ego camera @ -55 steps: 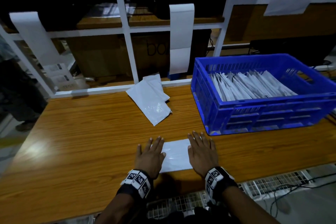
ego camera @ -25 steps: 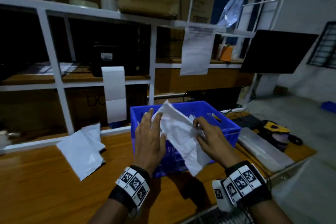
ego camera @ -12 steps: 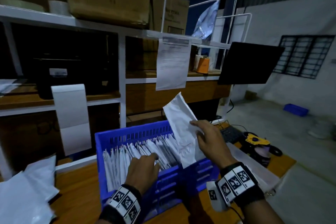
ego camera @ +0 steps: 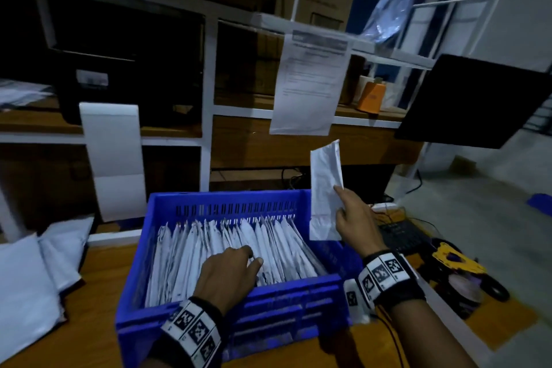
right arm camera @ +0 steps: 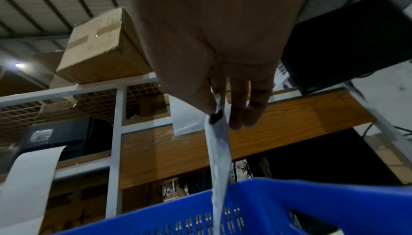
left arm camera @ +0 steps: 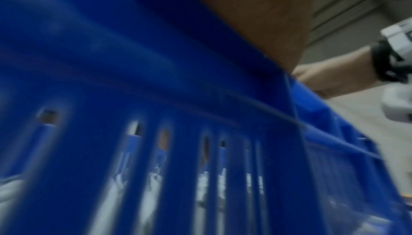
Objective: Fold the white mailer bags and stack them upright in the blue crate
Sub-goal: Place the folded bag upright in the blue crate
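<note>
1. Spanning the bottom of the head view, the wooden table (ego camera: 89, 323) carries everything else; behind its far edge rises a white shelf frame (ego camera: 207, 116) with cardboard boxes on top and a printed sheet (ego camera: 310, 84) hanging from a rail.
2. The blue crate (ego camera: 268, 308) sits near the table's front edge, towards the right end. It is packed with folded white mailer bags (ego camera: 215, 248) standing on edge in a row, leaning slightly left.
3. A loose pile of unfolded mailer bags (ego camera: 30, 284) lies flat at the table's left end, well apart from the crate.
4. A dark monitor (ego camera: 472, 101) stands past the crate's far right corner, and a yellow tape dispenser (ego camera: 457, 263) rests by the table's right edge.
5. The folded mailer bag (ego camera: 324, 188) is held upright in the air above the crate's right wall, its lower edge just over the rim; the right wrist view shows it edge-on, hanging down towards the crate.
6. The right hand (ego camera: 355, 218) pinches that bag between thumb and fingers, index finger stretched up along its face.
7. The left hand (ego camera: 227, 275) is inside the crate by the near wall, fingers curled down among the standing bags near the middle of the row; whether it grips one cannot be told.
</note>
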`<action>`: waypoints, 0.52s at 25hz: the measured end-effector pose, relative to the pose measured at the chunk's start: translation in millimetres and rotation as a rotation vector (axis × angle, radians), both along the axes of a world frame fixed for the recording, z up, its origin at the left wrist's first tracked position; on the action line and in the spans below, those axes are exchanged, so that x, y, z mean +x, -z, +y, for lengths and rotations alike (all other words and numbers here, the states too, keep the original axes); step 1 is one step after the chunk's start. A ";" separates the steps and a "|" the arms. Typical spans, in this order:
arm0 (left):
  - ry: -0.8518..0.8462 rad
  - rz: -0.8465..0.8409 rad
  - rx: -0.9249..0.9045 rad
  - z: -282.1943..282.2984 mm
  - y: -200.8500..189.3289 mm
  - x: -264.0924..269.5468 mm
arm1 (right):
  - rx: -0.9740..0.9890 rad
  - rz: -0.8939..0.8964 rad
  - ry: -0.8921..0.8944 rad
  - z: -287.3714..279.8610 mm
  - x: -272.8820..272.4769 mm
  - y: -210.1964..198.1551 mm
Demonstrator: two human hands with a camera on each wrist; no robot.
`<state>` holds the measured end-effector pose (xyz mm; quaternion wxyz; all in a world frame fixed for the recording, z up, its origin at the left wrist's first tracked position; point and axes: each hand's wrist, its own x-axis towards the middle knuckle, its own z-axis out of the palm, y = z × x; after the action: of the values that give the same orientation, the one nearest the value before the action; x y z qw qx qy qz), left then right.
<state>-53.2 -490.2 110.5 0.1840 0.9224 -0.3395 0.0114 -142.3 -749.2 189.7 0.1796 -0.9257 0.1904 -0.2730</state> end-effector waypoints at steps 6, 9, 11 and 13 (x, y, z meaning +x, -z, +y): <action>-0.252 0.155 0.017 1.4 8.3 11.1 | -0.145 0.499 0.020 -35.7 37.7 4.7; -0.328 0.171 -0.013 -0.3 15.9 17.1 | -0.232 0.597 0.020 -42.2 50.6 2.6; -0.372 0.168 -0.033 0.4 19.2 19.7 | -0.272 0.603 0.066 -42.7 57.1 -0.1; -0.401 0.153 -0.062 1.4 22.1 20.9 | -0.286 0.597 0.080 -44.4 58.8 0.1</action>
<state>-32.3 -488.7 88.4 0.2315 0.9635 -0.1338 -0.0118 -83.5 -793.5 189.6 -0.0268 -0.9725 0.2306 -0.0208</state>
